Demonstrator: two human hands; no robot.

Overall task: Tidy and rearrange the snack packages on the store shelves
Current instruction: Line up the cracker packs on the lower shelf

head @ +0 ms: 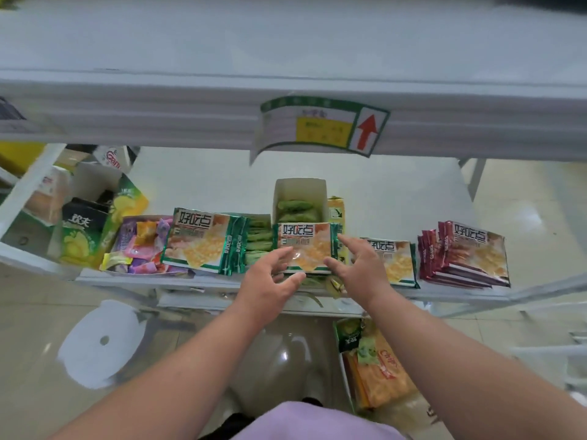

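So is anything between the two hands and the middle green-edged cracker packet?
Nothing visible. The left hand and right hand flank the green-edged cracker packet at the shelf's front edge, fingers spread, not plainly gripping it.

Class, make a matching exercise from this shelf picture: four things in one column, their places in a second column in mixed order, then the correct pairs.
Things
1. Green-edged cracker packet with orange crackers
2. Stack of dark red-edged cracker packets
3. Open white cardboard box of green-wrapped snacks
4. Clear bag of purple, pink and orange wrapped sweets

Places
A. Far right of the shelf
B. Behind the centre packet
C. Front centre, between the two hands
D. Left of centre, beside a larger green-edged packet

Pairs: 1-C, 2-A, 3-B, 4-D
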